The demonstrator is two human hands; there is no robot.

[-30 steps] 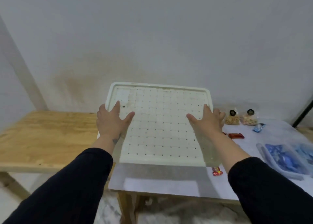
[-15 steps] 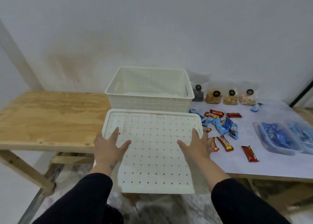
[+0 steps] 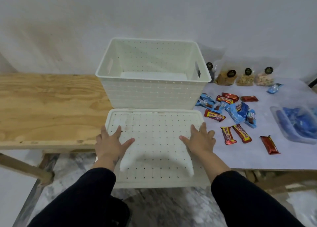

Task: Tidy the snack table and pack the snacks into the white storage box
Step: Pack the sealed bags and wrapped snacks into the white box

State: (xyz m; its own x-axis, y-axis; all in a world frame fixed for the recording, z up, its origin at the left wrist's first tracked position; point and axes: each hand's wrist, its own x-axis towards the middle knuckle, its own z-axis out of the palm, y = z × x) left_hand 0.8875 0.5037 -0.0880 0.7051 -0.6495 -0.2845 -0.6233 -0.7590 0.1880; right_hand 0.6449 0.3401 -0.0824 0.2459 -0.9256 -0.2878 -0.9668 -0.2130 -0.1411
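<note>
The white storage box [image 3: 152, 80] stands open and empty at the back, where the wooden bench meets the white table. Its perforated white lid [image 3: 154, 123] lies flat just in front of it and sticks out past the table's front edge. My left hand [image 3: 109, 144] rests on the lid's left side and my right hand [image 3: 200, 141] on its right side, fingers spread and straight. Red snack bars [image 3: 241, 133] and blue snack packets [image 3: 233, 112] lie scattered to the right of the lid. Clear bags of nuts [image 3: 226, 78] stand by the wall.
A wooden bench [image 3: 48, 106] extends to the left. The white table [image 3: 248, 158] carries a clear plastic container [image 3: 277, 123] with blue packets at the right edge. The floor lies below the overhanging lid.
The lid has come down from upright in front of the box to flat and low before it. The open box and the snacks have come into sight.
</note>
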